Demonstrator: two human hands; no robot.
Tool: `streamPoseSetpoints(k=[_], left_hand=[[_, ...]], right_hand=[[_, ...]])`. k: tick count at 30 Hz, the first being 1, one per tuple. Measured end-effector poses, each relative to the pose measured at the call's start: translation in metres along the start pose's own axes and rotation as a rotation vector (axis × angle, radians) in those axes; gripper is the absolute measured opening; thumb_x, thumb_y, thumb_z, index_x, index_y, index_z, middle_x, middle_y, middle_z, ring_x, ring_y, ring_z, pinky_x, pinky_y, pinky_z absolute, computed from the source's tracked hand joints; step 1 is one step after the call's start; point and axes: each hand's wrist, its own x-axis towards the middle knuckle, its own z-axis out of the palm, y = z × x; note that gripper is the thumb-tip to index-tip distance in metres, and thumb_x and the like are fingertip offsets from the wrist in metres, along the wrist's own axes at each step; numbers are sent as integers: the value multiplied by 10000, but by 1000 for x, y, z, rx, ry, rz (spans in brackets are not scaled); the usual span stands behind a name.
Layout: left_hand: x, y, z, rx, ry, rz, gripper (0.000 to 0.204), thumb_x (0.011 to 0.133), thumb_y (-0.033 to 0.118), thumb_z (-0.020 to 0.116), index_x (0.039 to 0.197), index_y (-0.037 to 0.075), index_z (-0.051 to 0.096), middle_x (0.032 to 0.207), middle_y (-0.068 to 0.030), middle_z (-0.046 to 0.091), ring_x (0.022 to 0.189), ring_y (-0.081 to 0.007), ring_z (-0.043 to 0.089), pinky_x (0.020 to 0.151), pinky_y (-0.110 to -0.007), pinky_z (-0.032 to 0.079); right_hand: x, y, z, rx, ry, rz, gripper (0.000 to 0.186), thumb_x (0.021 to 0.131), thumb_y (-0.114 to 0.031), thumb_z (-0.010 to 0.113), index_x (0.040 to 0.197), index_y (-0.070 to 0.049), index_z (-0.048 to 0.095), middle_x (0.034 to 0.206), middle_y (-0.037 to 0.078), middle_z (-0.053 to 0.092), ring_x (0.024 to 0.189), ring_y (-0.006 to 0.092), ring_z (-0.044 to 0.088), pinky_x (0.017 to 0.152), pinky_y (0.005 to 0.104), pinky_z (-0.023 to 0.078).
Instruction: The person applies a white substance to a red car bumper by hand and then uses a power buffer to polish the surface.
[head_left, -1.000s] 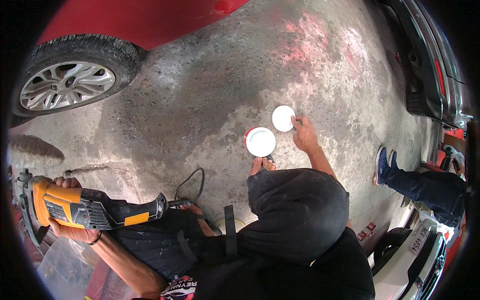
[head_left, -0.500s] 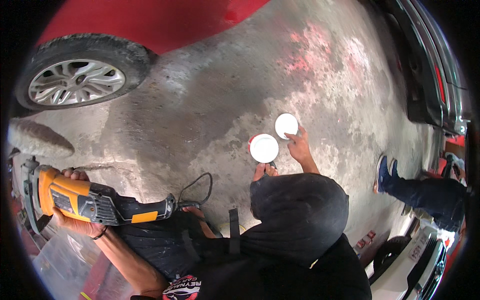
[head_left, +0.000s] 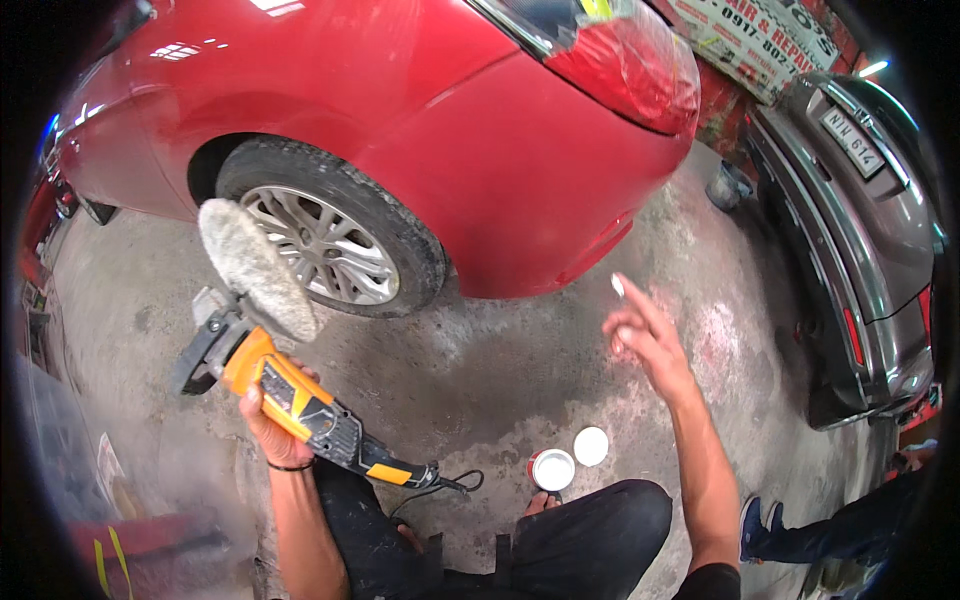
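Note:
My left hand (head_left: 268, 428) is closed around the body of a yellow and black polisher (head_left: 285, 390). The tool is held up at an angle, its fluffy off-white wool pad (head_left: 256, 268) in front of the red car's wheel. My right hand (head_left: 650, 340) is raised in front of the car's rear corner, index finger stretched out and the other fingers curled. White paste sits on that fingertip, and no tool is in this hand. On the floor by my foot are a red-sided can (head_left: 552, 470) with white contents and a round white lid (head_left: 591, 447).
A red car (head_left: 480, 180) with clear film over its tail light fills the far side. At right stand a dark grey car (head_left: 850, 260), a bucket (head_left: 728, 187) and another person's legs (head_left: 830, 520). The polisher's cord (head_left: 462, 482) runs down beside my leg.
My right hand has lifted from the white lid up toward the red car. My left hand has brought the polisher rightward, pad now before the wheel. The view has tilted up.

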Motion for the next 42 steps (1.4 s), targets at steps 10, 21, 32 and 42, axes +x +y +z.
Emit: streamPoseSetpoints(k=[10, 21, 32, 42], left_hand=[[-10, -5, 8, -134, 61, -4, 647, 956, 487, 788, 1368, 8, 648, 1170, -175, 749, 1063, -332, 763, 936, -474, 666], [-11, -3, 9, -176, 75, -19, 651, 966, 497, 778, 1366, 2, 641, 1183, -185, 745, 1078, -333, 768, 945, -473, 669], [-10, -5, 3, -143, 116, -2, 718, 966, 563, 746, 1399, 3, 624, 1219, -193, 730, 1108, -334, 742, 994, -492, 634], [5, -4, -30, -49, -126, -75, 730, 1020, 582, 667, 1473, 16, 583, 1279, -206, 698, 1161, -345, 703, 955, -481, 638]], right_hand=[[132, -92, 134, -917, 329, -429, 893, 999, -143, 585, 1790, -353, 225, 769, 238, 731, 728, 422, 750, 798, 553, 593], [114, -19, 173, -1232, 191, -595, 900, 987, -139, 620, 1785, -333, 252, 689, 180, 683, 652, 422, 707, 640, 561, 542], [94, -3, 148, -975, 528, -464, 907, 1008, -116, 615, 1803, -185, 182, 737, 206, 711, 627, 424, 696, 659, 556, 559], [44, 68, 97, -1267, 357, -88, 518, 994, -307, 645, 1491, -173, 707, 935, 213, 807, 876, 437, 781, 842, 562, 616]])
